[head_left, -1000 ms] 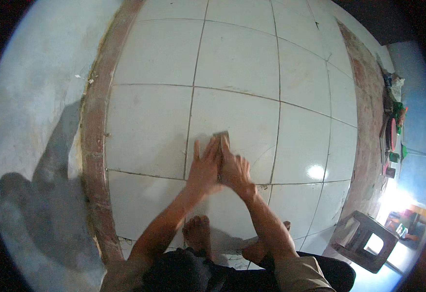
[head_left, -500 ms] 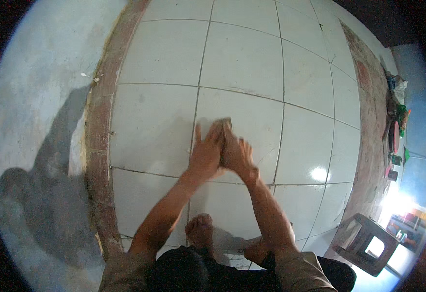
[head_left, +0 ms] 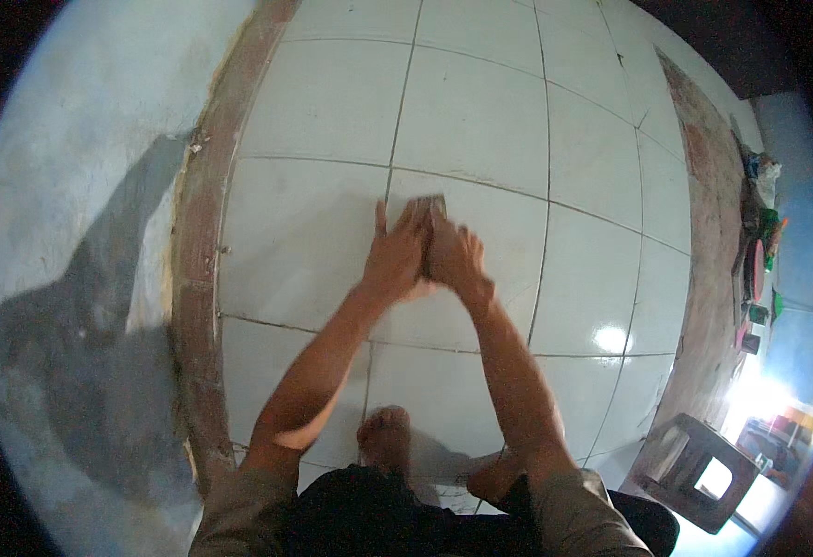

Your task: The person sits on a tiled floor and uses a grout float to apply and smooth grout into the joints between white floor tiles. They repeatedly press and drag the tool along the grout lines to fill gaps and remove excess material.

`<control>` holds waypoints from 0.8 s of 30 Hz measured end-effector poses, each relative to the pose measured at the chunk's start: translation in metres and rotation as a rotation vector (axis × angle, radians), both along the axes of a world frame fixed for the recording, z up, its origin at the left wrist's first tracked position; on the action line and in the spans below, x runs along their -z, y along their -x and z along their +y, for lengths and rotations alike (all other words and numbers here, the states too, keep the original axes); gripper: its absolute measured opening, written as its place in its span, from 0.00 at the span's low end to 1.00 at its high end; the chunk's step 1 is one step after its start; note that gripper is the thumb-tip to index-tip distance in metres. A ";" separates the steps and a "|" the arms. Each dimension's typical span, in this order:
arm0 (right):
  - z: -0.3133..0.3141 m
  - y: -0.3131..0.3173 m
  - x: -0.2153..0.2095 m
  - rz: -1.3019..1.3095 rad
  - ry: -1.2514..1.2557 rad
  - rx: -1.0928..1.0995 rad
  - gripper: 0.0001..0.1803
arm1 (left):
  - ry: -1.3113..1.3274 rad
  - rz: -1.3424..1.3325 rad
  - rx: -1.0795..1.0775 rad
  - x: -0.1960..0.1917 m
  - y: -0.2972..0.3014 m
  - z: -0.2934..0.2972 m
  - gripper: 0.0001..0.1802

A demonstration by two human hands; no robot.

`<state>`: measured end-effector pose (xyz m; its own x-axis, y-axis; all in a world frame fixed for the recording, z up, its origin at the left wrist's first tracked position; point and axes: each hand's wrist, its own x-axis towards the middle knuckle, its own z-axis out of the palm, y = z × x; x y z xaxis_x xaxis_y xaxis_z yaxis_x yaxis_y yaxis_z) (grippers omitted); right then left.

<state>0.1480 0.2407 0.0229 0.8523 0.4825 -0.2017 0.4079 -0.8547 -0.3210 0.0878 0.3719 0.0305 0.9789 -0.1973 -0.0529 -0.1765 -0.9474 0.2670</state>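
Both arms reach forward over the white tiled floor point(head_left: 481, 139). A brown block-like thing point(head_left: 436, 201) lies on the tiles under my hands; only its far end shows, so its exact kind cannot be made out. My left hand point(head_left: 395, 258) presses along its left side, thumb or outer finger sticking out to the left. Against its right side lies my right hand point(head_left: 459, 260), fingers bent over it. The two hands touch or nearly touch each other. Most of the block is hidden beneath them.
My bare foot point(head_left: 384, 434) rests on the tiles near me. A rough bluish wall point(head_left: 63, 186) with a brown border strip point(head_left: 197, 269) runs along the left. At the lower right stands a dark stool point(head_left: 694, 473). Assorted items point(head_left: 756, 260) line the right wall.
Both hands have slid a little farther away across the tiles together with the brown block. The view has shifted slightly.
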 end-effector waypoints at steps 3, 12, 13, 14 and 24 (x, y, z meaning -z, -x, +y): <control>-0.040 0.079 0.004 0.110 -0.023 -0.008 0.43 | 0.051 0.211 0.023 -0.021 0.070 -0.033 0.69; 0.019 -0.027 -0.010 0.118 -0.071 0.073 0.23 | 0.040 0.034 -0.043 -0.011 -0.028 0.014 0.64; 0.025 -0.036 -0.015 0.184 -0.083 0.094 0.24 | 0.024 0.066 -0.039 -0.012 -0.037 0.021 0.64; 0.024 -0.044 -0.019 0.242 -0.086 0.122 0.26 | 0.020 0.091 -0.029 -0.011 -0.045 0.021 0.64; -0.028 0.107 -0.016 0.227 -0.080 0.020 0.47 | 0.036 0.267 -0.029 -0.018 0.099 -0.029 0.70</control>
<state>0.0410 0.2127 0.0392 0.7988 0.4883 -0.3514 0.3010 -0.8301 -0.4693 -0.0108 0.3433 0.0485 0.9365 -0.1763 -0.3031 -0.0687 -0.9399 0.3343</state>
